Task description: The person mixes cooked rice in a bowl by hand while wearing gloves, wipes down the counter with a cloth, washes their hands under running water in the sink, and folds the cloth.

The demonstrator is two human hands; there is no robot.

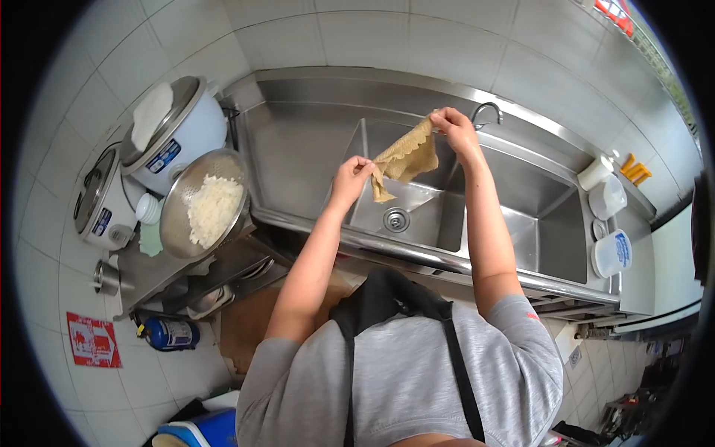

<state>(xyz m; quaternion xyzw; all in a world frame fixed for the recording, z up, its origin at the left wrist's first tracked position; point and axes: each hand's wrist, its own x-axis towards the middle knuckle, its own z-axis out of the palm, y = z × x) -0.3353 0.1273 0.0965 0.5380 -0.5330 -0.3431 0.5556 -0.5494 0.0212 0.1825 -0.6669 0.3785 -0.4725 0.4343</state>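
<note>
A tan cloth [410, 155] hangs stretched between my two hands, over the left basin [428, 208] of a steel double sink. My left hand [353, 177] pinches its lower left end, where a twisted corner dangles. Higher up, my right hand [453, 128] grips the upper right end, close to the curved faucet [488, 112]. The cloth's lower edge looks wavy. Below it, the round drain [396, 220] shows in the basin floor.
Left of the sink stand two rice cookers [197, 127] and a metal colander [175, 216] holding white rice [214, 210]. Plastic tubs [612, 253] line the sink's right end. The sink's front rim [372, 242] runs between my body and the basins.
</note>
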